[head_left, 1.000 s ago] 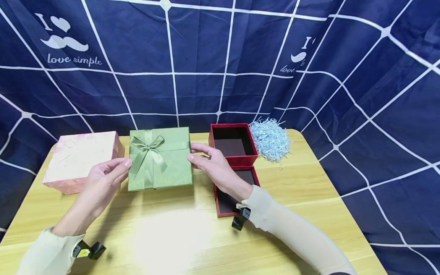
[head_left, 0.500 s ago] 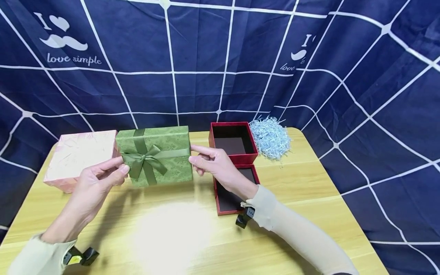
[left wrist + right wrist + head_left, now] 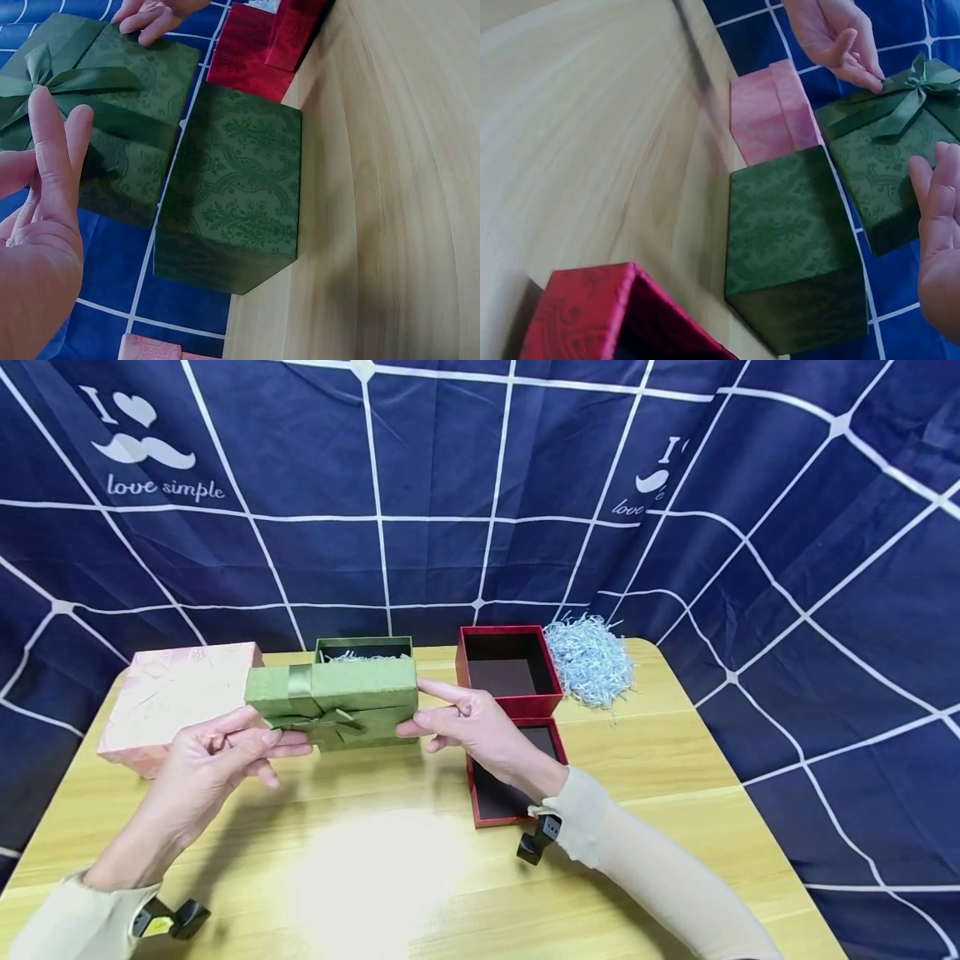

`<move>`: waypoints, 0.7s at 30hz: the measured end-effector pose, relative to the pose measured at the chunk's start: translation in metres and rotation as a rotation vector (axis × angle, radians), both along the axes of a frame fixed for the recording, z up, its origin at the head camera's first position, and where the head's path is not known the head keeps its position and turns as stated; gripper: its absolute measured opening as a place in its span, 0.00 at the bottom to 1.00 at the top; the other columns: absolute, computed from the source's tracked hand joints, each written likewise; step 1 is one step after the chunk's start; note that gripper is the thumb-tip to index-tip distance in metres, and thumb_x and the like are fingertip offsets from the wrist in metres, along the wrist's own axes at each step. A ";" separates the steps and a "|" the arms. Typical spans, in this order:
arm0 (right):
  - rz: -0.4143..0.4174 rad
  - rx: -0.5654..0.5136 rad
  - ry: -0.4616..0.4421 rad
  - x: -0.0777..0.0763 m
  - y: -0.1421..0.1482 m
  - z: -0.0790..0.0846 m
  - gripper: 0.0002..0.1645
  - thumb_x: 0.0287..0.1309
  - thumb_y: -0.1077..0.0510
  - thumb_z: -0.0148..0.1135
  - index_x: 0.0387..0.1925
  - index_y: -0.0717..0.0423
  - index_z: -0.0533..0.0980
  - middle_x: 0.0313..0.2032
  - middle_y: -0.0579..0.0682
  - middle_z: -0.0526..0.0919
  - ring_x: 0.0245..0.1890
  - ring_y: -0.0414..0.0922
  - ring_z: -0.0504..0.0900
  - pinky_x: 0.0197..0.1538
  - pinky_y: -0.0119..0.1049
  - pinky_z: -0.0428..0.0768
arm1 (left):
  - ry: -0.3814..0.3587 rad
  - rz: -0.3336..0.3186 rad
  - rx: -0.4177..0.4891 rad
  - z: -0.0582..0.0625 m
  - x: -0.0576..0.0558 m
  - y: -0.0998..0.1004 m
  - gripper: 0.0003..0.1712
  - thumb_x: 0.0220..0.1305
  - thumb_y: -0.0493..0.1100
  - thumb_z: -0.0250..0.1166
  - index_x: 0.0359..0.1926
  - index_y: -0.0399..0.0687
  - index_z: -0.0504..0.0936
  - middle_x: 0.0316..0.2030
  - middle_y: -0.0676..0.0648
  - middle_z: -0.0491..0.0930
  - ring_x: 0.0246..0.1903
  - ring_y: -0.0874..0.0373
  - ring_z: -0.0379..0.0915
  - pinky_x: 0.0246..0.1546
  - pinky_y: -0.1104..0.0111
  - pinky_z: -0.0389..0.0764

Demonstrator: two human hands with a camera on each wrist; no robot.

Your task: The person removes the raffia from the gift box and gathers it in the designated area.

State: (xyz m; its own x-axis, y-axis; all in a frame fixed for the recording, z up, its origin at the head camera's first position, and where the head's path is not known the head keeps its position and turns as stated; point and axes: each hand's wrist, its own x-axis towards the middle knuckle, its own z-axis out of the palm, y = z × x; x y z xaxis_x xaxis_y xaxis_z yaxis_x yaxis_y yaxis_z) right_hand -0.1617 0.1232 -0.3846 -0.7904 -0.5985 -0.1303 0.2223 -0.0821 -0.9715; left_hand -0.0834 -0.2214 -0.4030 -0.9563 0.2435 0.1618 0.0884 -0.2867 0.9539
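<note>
A green patterned box lid (image 3: pixel 390 681) with a ribbon bow (image 3: pixel 330 720) is held raised and tipped, its bow face turned down toward the person. My left hand (image 3: pixel 213 768) grips its left edge between thumb and fingers. At the lid's right edge, my right hand (image 3: pixel 480 731) pinches the corner side. Behind the lid stands the green box base (image 3: pixel 401 646), partly hidden, with pale blue shredded paper (image 3: pixel 360 656) inside. In the left wrist view the box base (image 3: pixel 232 172) sits on the table, apart from the lid (image 3: pixel 131 135).
A pink box (image 3: pixel 180 697) stands at the left. On the right are an open red box (image 3: pixel 551 708) and, in front of it, its red lid (image 3: pixel 483 820), partly under my right forearm. A heap of blue shredded paper (image 3: pixel 592 662) lies at the back right. Dark blue cloth (image 3: pixel 427 468) hangs behind.
The green lid has come off its base and tipped, its bow face swinging down toward the person. The base's opening and the paper inside now show behind it.
</note>
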 end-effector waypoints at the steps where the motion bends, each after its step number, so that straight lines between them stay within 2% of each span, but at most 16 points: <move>1: 0.001 -0.008 -0.013 0.000 0.000 -0.001 0.42 0.76 0.65 0.65 0.84 0.62 0.60 0.49 0.62 0.91 0.55 0.50 0.90 0.47 0.36 0.87 | 0.003 -0.003 0.007 0.000 0.000 0.000 0.16 0.83 0.24 0.50 0.38 0.32 0.81 0.49 0.27 0.87 0.52 0.41 0.89 0.43 0.63 0.88; 5: 0.019 -0.046 -0.048 -0.001 0.001 -0.003 0.40 0.76 0.66 0.64 0.83 0.62 0.62 0.55 0.67 0.88 0.58 0.54 0.88 0.49 0.36 0.86 | 0.009 -0.016 0.061 -0.002 0.000 -0.001 0.17 0.82 0.22 0.48 0.43 0.30 0.83 0.49 0.29 0.88 0.55 0.40 0.88 0.43 0.63 0.88; 8: 0.033 -0.066 -0.052 -0.001 0.001 -0.003 0.36 0.76 0.66 0.61 0.81 0.60 0.66 0.60 0.68 0.85 0.61 0.56 0.87 0.51 0.37 0.86 | 0.004 -0.032 0.115 -0.004 0.001 -0.001 0.19 0.81 0.21 0.47 0.49 0.30 0.85 0.52 0.34 0.89 0.52 0.43 0.89 0.44 0.64 0.88; 10: 0.029 -0.063 -0.041 -0.002 0.002 -0.003 0.34 0.76 0.66 0.59 0.80 0.60 0.70 0.61 0.65 0.85 0.60 0.56 0.87 0.53 0.39 0.87 | -0.011 -0.035 0.158 -0.004 0.001 -0.001 0.22 0.81 0.21 0.45 0.56 0.32 0.86 0.53 0.37 0.89 0.46 0.46 0.91 0.41 0.65 0.88; 11: 0.023 -0.057 -0.029 -0.001 0.003 -0.002 0.33 0.76 0.66 0.58 0.79 0.60 0.71 0.60 0.63 0.87 0.60 0.56 0.88 0.53 0.41 0.87 | -0.023 -0.036 0.181 -0.005 0.001 -0.001 0.24 0.83 0.22 0.45 0.61 0.33 0.85 0.55 0.38 0.89 0.44 0.46 0.91 0.40 0.65 0.88; 13: 0.006 -0.050 -0.012 0.001 0.003 -0.001 0.31 0.75 0.66 0.55 0.77 0.60 0.73 0.49 0.58 0.89 0.54 0.53 0.89 0.54 0.43 0.88 | -0.045 -0.025 0.226 -0.005 0.002 0.000 0.25 0.85 0.25 0.43 0.66 0.34 0.83 0.56 0.38 0.88 0.42 0.48 0.91 0.38 0.64 0.88; 15: -0.006 -0.035 0.011 0.003 0.004 0.001 0.29 0.76 0.64 0.54 0.75 0.61 0.75 0.40 0.52 0.85 0.48 0.50 0.88 0.55 0.45 0.88 | -0.058 0.016 0.246 -0.004 0.003 0.002 0.25 0.87 0.28 0.42 0.70 0.34 0.81 0.58 0.39 0.87 0.38 0.50 0.90 0.36 0.63 0.89; 18: -0.024 -0.013 0.025 0.008 0.002 0.003 0.26 0.80 0.60 0.55 0.73 0.62 0.78 0.36 0.53 0.82 0.41 0.47 0.86 0.53 0.45 0.88 | -0.078 0.071 0.253 -0.003 0.003 0.004 0.24 0.89 0.33 0.43 0.67 0.32 0.83 0.62 0.39 0.85 0.39 0.53 0.88 0.34 0.61 0.89; 20: -0.035 0.013 0.031 0.011 0.001 0.005 0.25 0.81 0.57 0.57 0.71 0.62 0.79 0.44 0.59 0.86 0.42 0.47 0.87 0.53 0.46 0.89 | -0.087 0.106 0.245 -0.002 0.004 0.006 0.23 0.89 0.34 0.45 0.65 0.32 0.85 0.61 0.40 0.86 0.39 0.54 0.88 0.33 0.60 0.89; 21: -0.044 0.026 0.033 0.012 0.000 0.004 0.24 0.81 0.57 0.58 0.70 0.63 0.80 0.48 0.60 0.87 0.41 0.46 0.88 0.52 0.46 0.89 | -0.096 0.126 0.237 -0.002 0.005 0.007 0.22 0.89 0.34 0.46 0.64 0.34 0.86 0.61 0.41 0.86 0.34 0.59 0.84 0.29 0.66 0.86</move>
State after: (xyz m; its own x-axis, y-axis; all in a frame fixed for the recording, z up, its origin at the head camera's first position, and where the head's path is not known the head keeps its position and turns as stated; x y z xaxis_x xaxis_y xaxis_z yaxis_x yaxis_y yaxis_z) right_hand -0.1498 0.1234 -0.3803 -0.8199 -0.5601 -0.1188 0.1870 -0.0658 -0.9802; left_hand -0.0788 -0.2149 -0.4055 -0.9904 0.0876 0.1070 0.0499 -0.4950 0.8674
